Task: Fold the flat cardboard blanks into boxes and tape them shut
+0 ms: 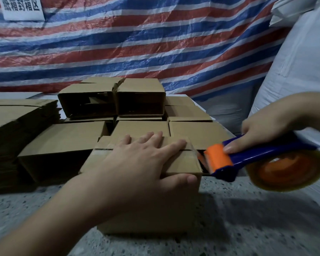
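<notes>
I see the box being worked [151,191] standing on the speckled floor [248,218], centre of view, top flaps folded shut with a seam running across the top. Left hand [144,163] lies flat on those flaps, fingers straight and spread, thumb over the near top edge: grip open, just pressing down. Right hand [262,130] is just right of the box, grip closed round the blue handle of the tape dispenser [248,157], index finger laid on its orange roller. The roller end sits at the box's right top edge; I can't tell whether tape is already touching the cardboard. The tape roll [288,170] on the dispenser hangs further right of the box.

Directly behind the box: finished boxes [140,102] stacked in rows, two on top lying on their sides with open ends facing me. Left of the box, a stack of flat blanks [17,122]. Behind everything, a red-white-blue striped tarp [155,43] with a white sign [23,8] at upper left. Right of the box, well back, white woven sacks [307,61].
</notes>
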`<action>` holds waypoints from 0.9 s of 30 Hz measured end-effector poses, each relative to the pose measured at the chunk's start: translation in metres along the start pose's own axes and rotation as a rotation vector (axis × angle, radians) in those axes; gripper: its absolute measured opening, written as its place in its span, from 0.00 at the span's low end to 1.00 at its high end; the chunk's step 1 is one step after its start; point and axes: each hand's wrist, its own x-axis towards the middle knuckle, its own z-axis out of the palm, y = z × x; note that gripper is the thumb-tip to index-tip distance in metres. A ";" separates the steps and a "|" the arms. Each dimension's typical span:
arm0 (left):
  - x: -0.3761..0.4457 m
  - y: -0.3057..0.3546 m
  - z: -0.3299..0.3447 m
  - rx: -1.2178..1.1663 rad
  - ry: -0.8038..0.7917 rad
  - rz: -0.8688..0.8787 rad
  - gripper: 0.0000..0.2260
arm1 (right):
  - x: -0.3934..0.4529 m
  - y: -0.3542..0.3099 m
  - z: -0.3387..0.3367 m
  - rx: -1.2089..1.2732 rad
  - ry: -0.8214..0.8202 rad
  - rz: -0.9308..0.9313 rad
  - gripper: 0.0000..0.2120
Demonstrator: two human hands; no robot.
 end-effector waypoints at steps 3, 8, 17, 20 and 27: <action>0.001 0.000 0.001 0.005 -0.001 -0.009 0.37 | 0.020 -0.022 0.018 -0.017 0.041 -0.023 0.43; 0.000 -0.001 0.001 0.010 0.008 -0.002 0.37 | 0.051 -0.032 0.062 -0.268 0.097 0.031 0.37; 0.000 0.000 0.000 0.010 0.005 -0.002 0.38 | 0.066 -0.035 0.151 0.137 0.763 -0.012 0.23; 0.000 0.000 0.001 0.012 0.001 -0.011 0.38 | 0.074 -0.039 0.172 0.138 0.806 0.011 0.27; 0.001 0.000 0.003 0.024 0.036 -0.005 0.38 | 0.066 -0.036 0.168 0.146 0.892 0.005 0.41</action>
